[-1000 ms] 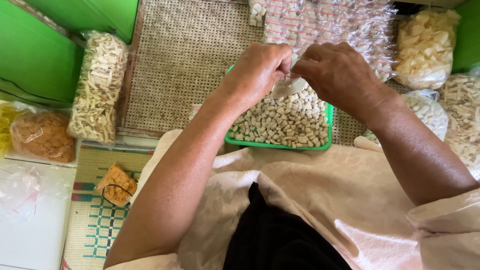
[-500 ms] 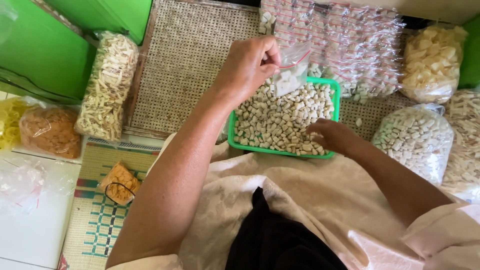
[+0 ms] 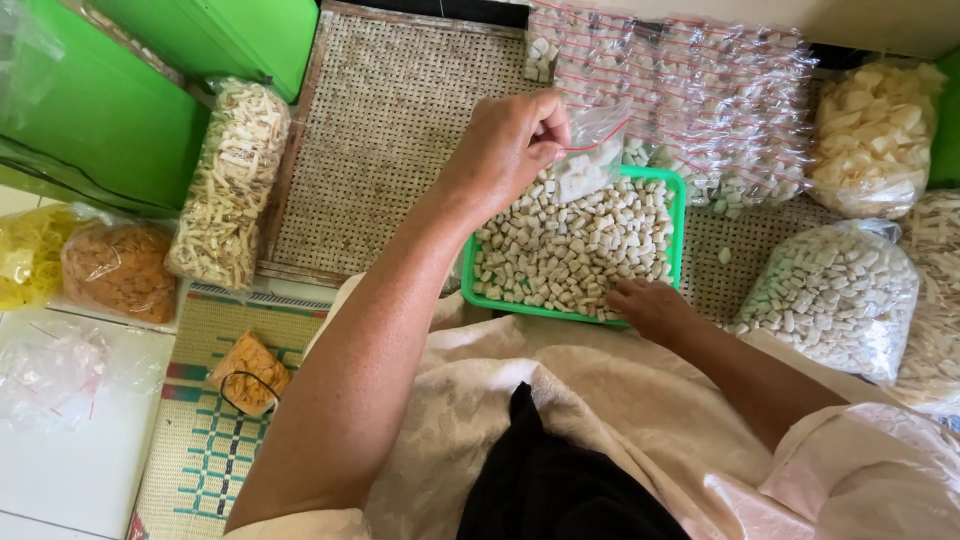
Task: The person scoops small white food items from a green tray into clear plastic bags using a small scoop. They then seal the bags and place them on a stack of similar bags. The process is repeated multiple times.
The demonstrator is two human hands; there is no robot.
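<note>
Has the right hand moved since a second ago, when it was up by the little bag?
Yes. The right hand has dropped from the small clear bag to the near edge of the green tray, among the white pieces.

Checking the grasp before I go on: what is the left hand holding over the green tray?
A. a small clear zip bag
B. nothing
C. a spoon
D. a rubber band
A: the left hand pinches a small clear zip bag above the green tray.

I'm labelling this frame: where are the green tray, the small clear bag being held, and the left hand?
green tray (image 3: 678, 215), head view, right rim.
small clear bag (image 3: 585, 160), head view, its middle.
left hand (image 3: 505, 145), head view, back of the hand.
</note>
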